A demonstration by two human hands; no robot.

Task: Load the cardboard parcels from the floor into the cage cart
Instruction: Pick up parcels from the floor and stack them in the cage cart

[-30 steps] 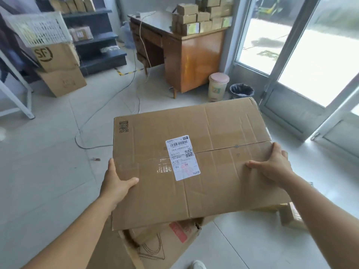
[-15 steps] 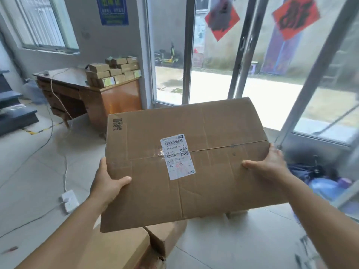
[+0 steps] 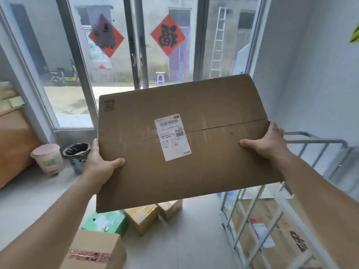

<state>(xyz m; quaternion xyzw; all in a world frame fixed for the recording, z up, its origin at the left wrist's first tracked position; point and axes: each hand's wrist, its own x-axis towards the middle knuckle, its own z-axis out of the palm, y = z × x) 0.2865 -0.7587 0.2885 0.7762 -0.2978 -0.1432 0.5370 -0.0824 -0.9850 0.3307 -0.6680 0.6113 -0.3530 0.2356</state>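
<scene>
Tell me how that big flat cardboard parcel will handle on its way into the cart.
The parcel is probably fairly light: the left hand and right hand grip only its side edges. Likely somewhat bendy, since its top is creased. Its breadth may make it awkward.

We see a plain brown cardboard parcel (image 3: 180, 144) bearing a white shipping label (image 3: 172, 137) with black print and a small black square code (image 3: 109, 105) at its far left corner. On the pale grey floor (image 3: 184, 239) below sit a green box (image 3: 104, 223), a yellowish tape-wrapped box (image 3: 141, 216) and a tan box (image 3: 97, 249) with red-printed tape. The cage cart (image 3: 250, 216) has silvery-white bars. We see two red diamond papers (image 3: 168, 34) with black characters on the glass, a pink-lidded cream bin (image 3: 47, 159) and a black-lined bin (image 3: 76, 152).
</scene>
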